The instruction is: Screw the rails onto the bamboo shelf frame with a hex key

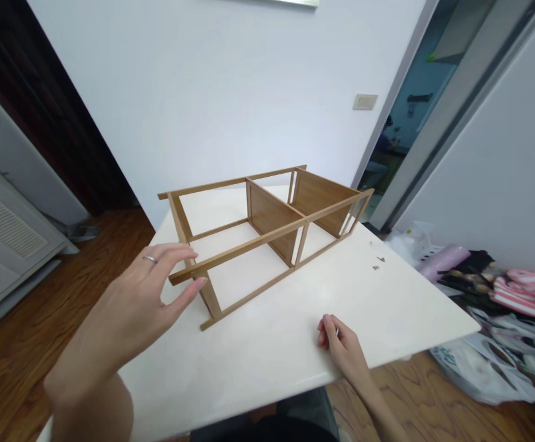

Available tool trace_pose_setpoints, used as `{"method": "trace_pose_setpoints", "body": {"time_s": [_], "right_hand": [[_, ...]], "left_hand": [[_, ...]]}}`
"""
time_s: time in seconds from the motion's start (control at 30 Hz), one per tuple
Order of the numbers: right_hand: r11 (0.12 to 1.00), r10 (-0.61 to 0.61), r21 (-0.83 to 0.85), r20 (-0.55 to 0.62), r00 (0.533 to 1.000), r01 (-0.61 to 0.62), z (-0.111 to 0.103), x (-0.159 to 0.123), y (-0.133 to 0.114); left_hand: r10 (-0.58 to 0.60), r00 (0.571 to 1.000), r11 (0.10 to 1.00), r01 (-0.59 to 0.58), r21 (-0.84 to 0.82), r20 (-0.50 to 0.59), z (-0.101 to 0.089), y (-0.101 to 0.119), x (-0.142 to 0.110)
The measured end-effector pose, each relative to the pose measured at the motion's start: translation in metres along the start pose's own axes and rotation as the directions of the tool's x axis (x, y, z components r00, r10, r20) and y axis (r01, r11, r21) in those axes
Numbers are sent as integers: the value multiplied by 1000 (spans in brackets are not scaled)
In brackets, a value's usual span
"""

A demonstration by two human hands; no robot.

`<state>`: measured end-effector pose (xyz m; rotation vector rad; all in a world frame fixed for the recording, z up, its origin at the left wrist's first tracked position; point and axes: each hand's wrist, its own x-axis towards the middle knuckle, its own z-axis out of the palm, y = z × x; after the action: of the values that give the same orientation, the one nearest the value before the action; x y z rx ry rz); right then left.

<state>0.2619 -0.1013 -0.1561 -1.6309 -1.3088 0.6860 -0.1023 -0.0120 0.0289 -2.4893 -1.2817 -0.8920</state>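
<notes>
A brown wooden shelf frame (253,245) lies on its side on the white table (267,350), two of its shelf panels standing across it. My left hand (147,294) is at the frame's near left corner, thumb and fingers apart around the end of a rail; whether they touch it I cannot tell. My right hand (338,344) rests closed by the table's front edge. A small shiny bit shows between its fingers, too little to name. Several small screws or similar metal pieces (376,267) lie on the table's right part.
Behind the table rises a white wall with a light switch (365,102). Plastic bags (483,368) and striped cloth (525,293) are heaped on the right. A louvered cabinet (9,227) stands at left. Through the doorway (405,116) a person is partly visible.
</notes>
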Motion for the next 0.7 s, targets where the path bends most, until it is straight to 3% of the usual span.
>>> {"method": "trace_pose_setpoints", "body": {"time_s": [0.2,0.37,0.53,0.7], "right_hand": [[1000,-3,15,-29,1000,3,6,-2,1],[999,-47,-3,-40,998,47,8,-10,4],[997,-75,-10,-67,995,74,6,-14,9],[998,-63,25,-71,996,65,7,-17,10]], "left_hand": [[223,971,974,-226,32,82,34,51,30],[279,949,957,-287,40,151,60,76,75],[149,928,968,-207,141,342,79,93,114],[-21,926,972,-69,225,376,95,102,124]]}}
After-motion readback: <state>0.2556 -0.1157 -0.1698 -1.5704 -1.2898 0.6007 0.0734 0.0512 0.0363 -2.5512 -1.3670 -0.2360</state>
